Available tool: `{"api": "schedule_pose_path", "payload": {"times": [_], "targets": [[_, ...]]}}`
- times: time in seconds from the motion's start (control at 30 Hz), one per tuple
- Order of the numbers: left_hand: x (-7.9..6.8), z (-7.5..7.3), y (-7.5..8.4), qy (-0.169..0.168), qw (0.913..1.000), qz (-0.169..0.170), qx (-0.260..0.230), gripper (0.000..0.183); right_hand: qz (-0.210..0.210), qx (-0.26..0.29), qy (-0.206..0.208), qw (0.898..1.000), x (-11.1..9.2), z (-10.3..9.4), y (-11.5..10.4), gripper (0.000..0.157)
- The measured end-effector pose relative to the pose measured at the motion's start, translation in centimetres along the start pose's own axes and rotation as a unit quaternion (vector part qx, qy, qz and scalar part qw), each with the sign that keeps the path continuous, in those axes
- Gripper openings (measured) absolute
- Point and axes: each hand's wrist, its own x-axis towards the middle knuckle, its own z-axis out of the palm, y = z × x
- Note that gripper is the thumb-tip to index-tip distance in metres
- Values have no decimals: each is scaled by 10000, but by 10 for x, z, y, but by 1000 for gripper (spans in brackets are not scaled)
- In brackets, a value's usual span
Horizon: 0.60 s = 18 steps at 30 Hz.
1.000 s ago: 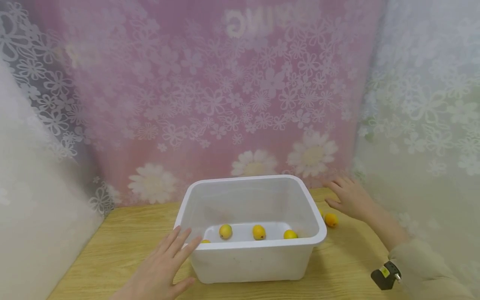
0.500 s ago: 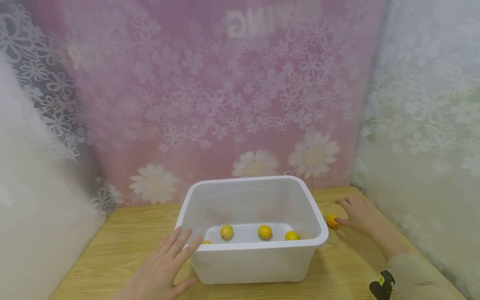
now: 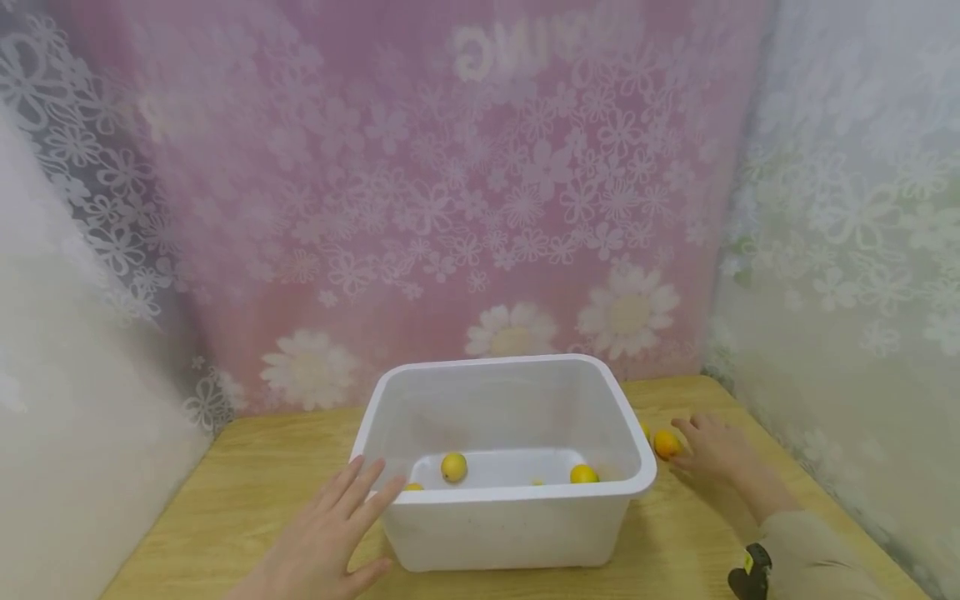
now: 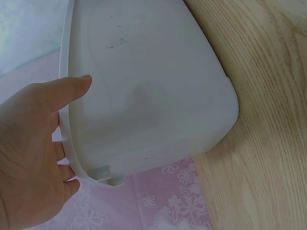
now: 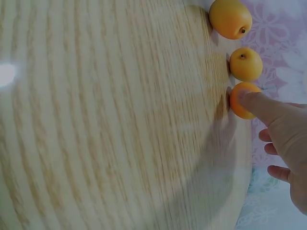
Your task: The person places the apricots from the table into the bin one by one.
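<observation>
A white plastic bin (image 3: pixel 502 533) holds several small round yellow fruits, such as the yellow fruit (image 3: pixel 453 467) on its floor. My left hand (image 3: pixel 322 525) rests at the bin's near left corner, fingers straight and spread over the rim. In the left wrist view its thumb (image 4: pixel 72 91) lies along the outer wall. To the right of the bin, my right hand (image 3: pixel 720 458) is at an orange fruit (image 3: pixel 666 444) on the table. In the right wrist view the thumb overlaps that orange fruit (image 5: pixel 235 103), while the other fingers stand apart from it.
Two more fruits, a near-touching one (image 5: pixel 246 64) and a larger-looking one (image 5: pixel 230 19), line up beside the orange fruit. The wood-grain table (image 3: pixel 225 500) meets a pink flowered curtain (image 3: pixel 450 208) behind and pale sheets at both sides.
My right hand has come down and toward me, from above the table to the orange fruit. Inside the bin, one fruit has rolled toward the near wall, almost out of sight. The left hand stays put.
</observation>
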Motion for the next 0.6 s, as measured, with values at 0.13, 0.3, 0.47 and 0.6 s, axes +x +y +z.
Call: {"api": "schedule_pose_path", "payload": {"times": [0.13, 0.3, 0.47, 0.6], "targets": [[0, 1, 0, 0, 10000, 11, 5, 85, 96, 69, -162, 9998, 0, 3, 0, 60], [0, 2, -1, 48, 9999, 140, 40, 85, 104, 38, -212, 9997, 1, 7, 1, 56], [0, 3, -3, 146, 9996, 235, 70, 84, 45, 53, -87, 9999, 2, 10, 1, 51], [-1, 4, -3, 220, 9991, 319, 188, 84, 37, 82, 10, 10000, 1, 12, 1, 50]]}}
